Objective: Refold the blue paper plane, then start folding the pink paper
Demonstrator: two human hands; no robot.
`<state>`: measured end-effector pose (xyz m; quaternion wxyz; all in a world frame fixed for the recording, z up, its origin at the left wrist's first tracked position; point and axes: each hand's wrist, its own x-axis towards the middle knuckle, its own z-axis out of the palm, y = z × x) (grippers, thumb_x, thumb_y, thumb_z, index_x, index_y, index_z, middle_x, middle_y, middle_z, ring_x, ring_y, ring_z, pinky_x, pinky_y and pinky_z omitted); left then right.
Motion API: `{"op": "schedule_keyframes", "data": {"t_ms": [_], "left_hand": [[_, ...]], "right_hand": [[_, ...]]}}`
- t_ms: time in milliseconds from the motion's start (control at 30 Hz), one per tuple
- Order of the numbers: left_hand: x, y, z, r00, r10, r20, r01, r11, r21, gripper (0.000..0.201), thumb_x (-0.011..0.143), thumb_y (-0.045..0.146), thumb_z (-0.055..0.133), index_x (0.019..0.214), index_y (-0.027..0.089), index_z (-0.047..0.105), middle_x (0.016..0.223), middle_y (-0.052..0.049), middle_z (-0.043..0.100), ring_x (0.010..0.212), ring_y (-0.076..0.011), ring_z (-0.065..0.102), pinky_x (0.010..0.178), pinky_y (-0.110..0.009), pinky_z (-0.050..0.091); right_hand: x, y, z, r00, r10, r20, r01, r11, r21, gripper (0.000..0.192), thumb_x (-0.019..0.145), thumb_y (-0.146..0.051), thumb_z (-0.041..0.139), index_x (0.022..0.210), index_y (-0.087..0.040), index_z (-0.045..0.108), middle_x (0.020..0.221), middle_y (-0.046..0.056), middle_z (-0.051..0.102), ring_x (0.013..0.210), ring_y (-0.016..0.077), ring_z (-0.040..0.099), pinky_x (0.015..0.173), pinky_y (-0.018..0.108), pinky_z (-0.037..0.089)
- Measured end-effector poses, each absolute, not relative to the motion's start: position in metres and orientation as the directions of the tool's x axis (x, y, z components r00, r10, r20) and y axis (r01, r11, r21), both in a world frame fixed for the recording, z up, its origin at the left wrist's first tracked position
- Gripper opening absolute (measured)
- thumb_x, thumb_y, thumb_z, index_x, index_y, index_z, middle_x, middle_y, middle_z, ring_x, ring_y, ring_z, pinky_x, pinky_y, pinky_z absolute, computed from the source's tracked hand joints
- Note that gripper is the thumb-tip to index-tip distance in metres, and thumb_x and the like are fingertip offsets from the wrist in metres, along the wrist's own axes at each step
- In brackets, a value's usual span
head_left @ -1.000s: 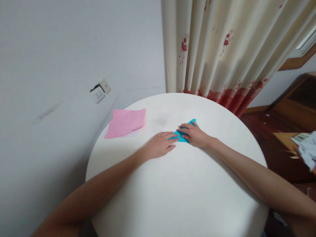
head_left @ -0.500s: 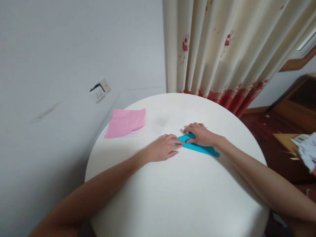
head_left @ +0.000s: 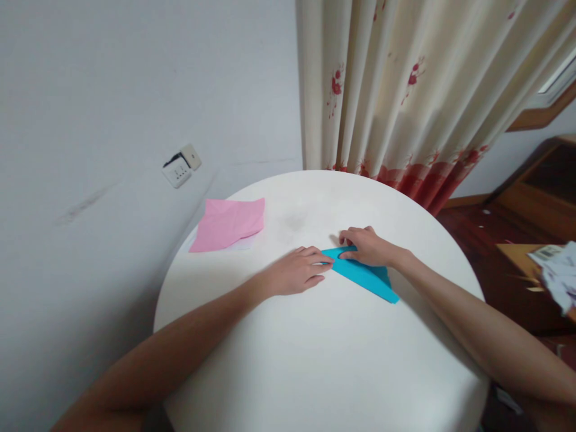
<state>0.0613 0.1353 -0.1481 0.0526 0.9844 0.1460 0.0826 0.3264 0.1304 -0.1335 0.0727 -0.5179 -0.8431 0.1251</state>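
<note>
A folded sheet of blue paper lies on the white round table, long and narrow, with its right end angled toward me. My left hand rests palm down at the paper's left tip. Its fingers are stretched out over that tip, and the thumb is apart from it on the table. My right hand is curled over the far edge of the paper, thumb on top and fingertips beyond the edge. It covers part of the upper side, so the folds there are hidden.
A pink sheet lies over a white sheet at the table's far left. Behind stand a wall with a socket and a patterned curtain. Papers are piled beyond the table on the right.
The blue paper has turned slightly, its right end swinging toward me and showing more of its surface. My right fingertips have shifted a little right; my left hand stays nearly still.
</note>
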Motion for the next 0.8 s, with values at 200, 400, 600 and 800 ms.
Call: {"op": "schedule_keyframes", "data": {"t_ms": [200, 400, 600, 800], "left_hand": [[0.063, 0.133, -0.146, 0.945, 0.297, 0.138, 0.288, -0.954, 0.085, 0.033, 0.101, 0.031, 0.050, 0.132, 0.023, 0.058, 0.140, -0.003, 0.059, 0.123, -0.0242, 0.049, 0.103, -0.041, 0.038], [0.064, 0.132, -0.145, 0.946, 0.298, 0.126, 0.293, -0.954, 0.059, 0.034, 0.101, 0.031, 0.050, 0.134, 0.023, 0.057, 0.139, -0.004, 0.059, 0.124, -0.0232, 0.049, 0.103, -0.040, 0.037], [0.064, 0.131, -0.145, 0.947, 0.298, 0.120, 0.298, -0.954, 0.021, 0.033, 0.102, 0.030, 0.047, 0.133, 0.025, 0.058, 0.146, -0.003, 0.053, 0.127, -0.0236, 0.049, 0.104, -0.040, 0.037], [0.064, 0.130, -0.146, 0.945, 0.304, 0.119, 0.304, -0.952, 0.014, 0.035, 0.102, 0.031, 0.047, 0.135, 0.024, 0.057, 0.149, -0.005, 0.050, 0.128, -0.0248, 0.048, 0.104, -0.041, 0.038]], "right_hand": [[0.323, 0.127, -0.127, -0.437, 0.896, -0.078, 0.866, 0.395, -0.305, 0.024, 0.088, -0.042, 0.067, 0.099, -0.021, 0.062, 0.091, 0.004, 0.069, 0.088, 0.0223, 0.062, 0.087, 0.037, 0.033], [0.318, 0.124, -0.129, -0.409, 0.912, -0.022, 0.878, 0.387, -0.282, 0.016, 0.090, -0.036, 0.065, 0.092, -0.020, 0.064, 0.095, 0.006, 0.067, 0.088, 0.0210, 0.060, 0.076, 0.031, 0.037], [0.312, 0.122, -0.137, -0.258, 0.966, 0.015, 0.939, 0.254, -0.229, 0.015, 0.087, -0.033, 0.069, 0.094, -0.020, 0.065, 0.096, 0.007, 0.067, 0.087, 0.0215, 0.060, 0.069, 0.029, 0.038], [0.313, 0.121, -0.135, -0.207, 0.977, -0.039, 0.944, 0.189, -0.271, 0.025, 0.081, -0.034, 0.076, 0.100, -0.020, 0.066, 0.099, 0.006, 0.068, 0.085, 0.0205, 0.062, 0.067, 0.028, 0.038]]}}
